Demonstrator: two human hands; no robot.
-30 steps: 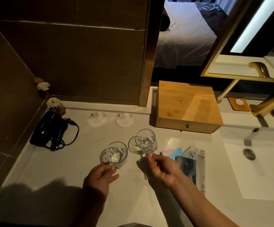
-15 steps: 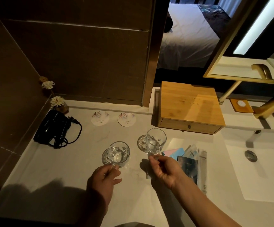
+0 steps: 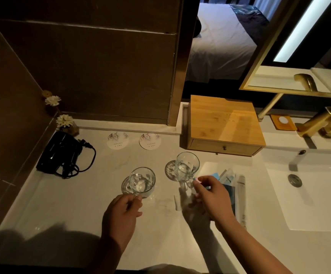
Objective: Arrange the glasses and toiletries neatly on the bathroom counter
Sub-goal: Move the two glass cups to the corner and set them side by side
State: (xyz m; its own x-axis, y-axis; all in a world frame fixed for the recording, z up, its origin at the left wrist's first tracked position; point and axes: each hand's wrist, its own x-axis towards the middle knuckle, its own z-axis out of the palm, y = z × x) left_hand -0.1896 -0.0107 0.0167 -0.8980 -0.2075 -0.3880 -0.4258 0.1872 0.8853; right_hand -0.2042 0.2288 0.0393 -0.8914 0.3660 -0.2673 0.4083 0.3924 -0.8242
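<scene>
Two clear glass mugs stand on the white counter (image 3: 71, 204). The left glass (image 3: 141, 181) is upright just beyond my left hand (image 3: 124, 214), whose fingers pinch its handle. The right glass (image 3: 186, 168) is lifted and tilted, and my right hand (image 3: 210, 196) grips its handle. Under and behind it lies a round glass coaster (image 3: 169, 171). A pile of toiletry packets (image 3: 231, 184), blue, pink and clear, lies to the right of my right hand, partly hidden by it. Two round paper coasters (image 3: 117, 140) (image 3: 148, 141) lie by the wall.
A black hair dryer (image 3: 61, 155) with its cord sits at the left. A small vase of white flowers (image 3: 65, 123) stands in the corner. A wooden drawer box (image 3: 224, 125) stands behind the glasses. The sink basin (image 3: 318, 194) and gold faucet (image 3: 322, 123) are at the right.
The right glass has moved right and slightly forward in my right hand. My left hand stays at the left glass's handle. The view has shifted slightly.
</scene>
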